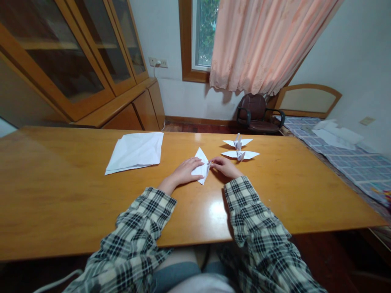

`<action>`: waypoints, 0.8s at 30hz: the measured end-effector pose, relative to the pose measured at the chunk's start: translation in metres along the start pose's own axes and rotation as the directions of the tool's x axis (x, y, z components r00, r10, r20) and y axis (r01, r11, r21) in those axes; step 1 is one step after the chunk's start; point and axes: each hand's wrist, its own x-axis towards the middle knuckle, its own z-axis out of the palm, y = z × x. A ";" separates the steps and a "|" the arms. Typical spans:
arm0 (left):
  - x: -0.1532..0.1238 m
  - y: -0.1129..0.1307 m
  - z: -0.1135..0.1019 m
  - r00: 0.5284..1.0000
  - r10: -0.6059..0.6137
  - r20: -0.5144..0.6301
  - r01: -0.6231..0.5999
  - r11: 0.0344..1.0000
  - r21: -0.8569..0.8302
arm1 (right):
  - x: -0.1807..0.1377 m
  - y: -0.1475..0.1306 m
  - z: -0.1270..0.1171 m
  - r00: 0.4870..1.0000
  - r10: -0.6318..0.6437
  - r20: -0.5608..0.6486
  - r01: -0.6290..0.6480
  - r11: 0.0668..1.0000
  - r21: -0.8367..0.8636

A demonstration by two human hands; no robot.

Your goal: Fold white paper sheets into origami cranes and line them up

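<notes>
A partly folded white paper piece, kite-shaped, lies on the wooden table in front of me. My left hand rests flat on its left side, fingers stretched out. My right hand pinches the paper's right edge with fingertips pressed together. Both arms wear checked sleeves. Just beyond my right hand sit two finished white paper cranes, the nearer crane and the farther crane.
A stack of white paper sheets lies to the left of my hands. A wooden cabinet with glass doors stands at the left, a brown armchair under the curtained window, and a bed along the table's right side.
</notes>
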 end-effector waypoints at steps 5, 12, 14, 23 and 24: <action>0.000 -0.001 0.000 1.000 -0.006 0.018 0.006 1.000 -0.002 | 0.005 0.002 0.012 0.993 -0.043 -0.111 0.025 0.987 -0.159; 0.001 -0.004 -0.001 0.999 -0.006 0.048 0.006 1.000 0.001 | 0.008 -0.001 0.020 0.980 -0.085 -0.181 0.031 0.959 -0.283; 0.001 -0.004 -0.002 0.999 -0.005 0.051 0.005 1.000 0.000 | 0.009 -0.001 0.022 0.978 -0.103 -0.183 0.040 0.946 -0.321; 0.003 -0.004 -0.005 0.997 -0.036 0.064 0.038 0.999 -0.037 | 0.011 -0.001 0.029 0.971 -0.094 -0.219 0.015 0.941 -0.339; 0.003 -0.004 -0.006 0.997 -0.042 0.061 0.045 0.998 -0.048 | 0.011 -0.002 0.030 0.971 -0.093 -0.219 0.013 0.940 -0.341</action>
